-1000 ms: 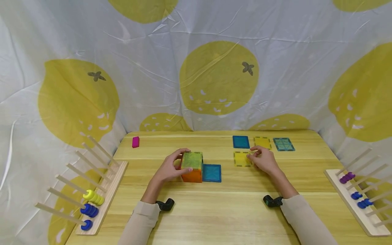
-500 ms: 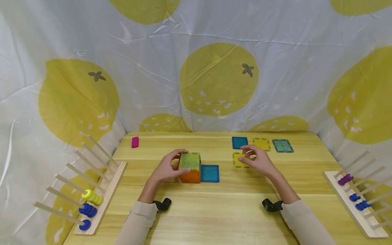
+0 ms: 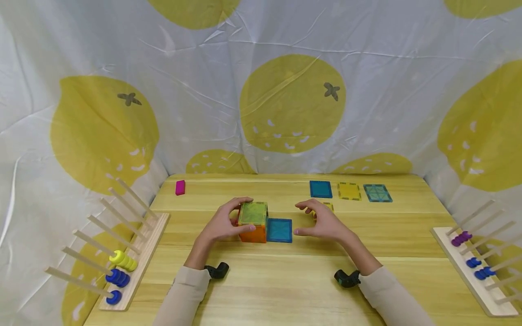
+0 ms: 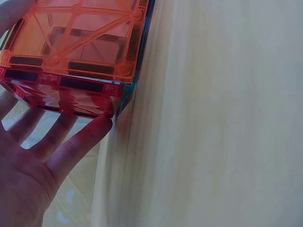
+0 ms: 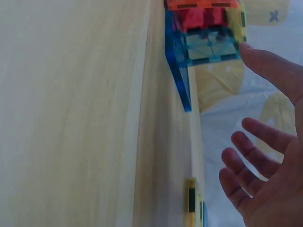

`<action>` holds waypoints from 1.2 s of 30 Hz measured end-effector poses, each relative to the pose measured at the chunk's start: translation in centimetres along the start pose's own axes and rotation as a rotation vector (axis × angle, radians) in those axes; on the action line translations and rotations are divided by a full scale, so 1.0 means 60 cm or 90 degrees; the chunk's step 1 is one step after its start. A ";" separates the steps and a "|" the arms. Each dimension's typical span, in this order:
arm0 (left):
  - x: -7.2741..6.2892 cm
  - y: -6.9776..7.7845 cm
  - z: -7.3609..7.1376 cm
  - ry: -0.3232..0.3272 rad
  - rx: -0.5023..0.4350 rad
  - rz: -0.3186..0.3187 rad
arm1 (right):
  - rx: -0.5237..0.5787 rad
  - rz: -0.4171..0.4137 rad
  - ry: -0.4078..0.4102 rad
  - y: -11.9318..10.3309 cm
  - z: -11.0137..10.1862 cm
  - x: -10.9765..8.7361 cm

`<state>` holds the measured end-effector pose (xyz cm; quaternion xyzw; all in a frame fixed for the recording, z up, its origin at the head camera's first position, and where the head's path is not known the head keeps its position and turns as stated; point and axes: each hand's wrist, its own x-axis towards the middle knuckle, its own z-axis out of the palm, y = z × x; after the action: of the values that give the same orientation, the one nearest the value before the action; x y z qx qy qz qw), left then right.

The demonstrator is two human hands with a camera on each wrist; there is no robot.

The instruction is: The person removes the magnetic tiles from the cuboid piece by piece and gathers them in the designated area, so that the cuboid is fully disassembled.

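Observation:
My left hand (image 3: 221, 222) grips a cube (image 3: 253, 214) of magnetic tiles, thumb at its front edge and fingers round its left and back. In the left wrist view the cube's orange face (image 4: 80, 40) shows, and the fingertips touch its red side (image 4: 61, 94). A blue square tile (image 3: 279, 231) lies flat against the cube's right side. Just right of that tile hovers my right hand (image 3: 324, 222), thumb and fingers spread, holding nothing. It partly covers a yellow tile (image 3: 328, 207) behind it.
Along the back right lie a blue tile (image 3: 321, 189), a yellow tile (image 3: 349, 191) and a teal tile (image 3: 378, 193). A pink block (image 3: 180, 187) is at the back left. Pegged wooden racks with rings stand at the left (image 3: 140, 258) and right (image 3: 469, 271) edges.
My right hand has left the yellow tile and moved left and nearer, its fingers spreading. The left hand stays on the cube; both have shifted slightly left in view.

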<state>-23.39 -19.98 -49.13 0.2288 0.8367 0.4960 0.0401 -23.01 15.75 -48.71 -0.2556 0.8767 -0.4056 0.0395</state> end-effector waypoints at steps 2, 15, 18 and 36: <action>0.000 0.000 0.001 0.000 -0.003 -0.001 | -0.002 -0.004 -0.014 -0.006 0.007 0.003; -0.002 -0.002 0.001 0.003 0.033 -0.006 | 0.001 0.001 -0.059 -0.024 0.038 0.017; -0.001 -0.002 0.001 0.005 0.027 -0.006 | 0.008 -0.004 -0.070 -0.027 0.042 0.021; 0.000 0.000 0.001 0.002 0.012 -0.008 | -0.061 0.004 -0.117 -0.030 0.071 0.042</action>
<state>-23.39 -19.91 -49.18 0.2231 0.8430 0.4879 0.0396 -23.28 10.61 -49.92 -0.2908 0.8886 -0.3377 0.1083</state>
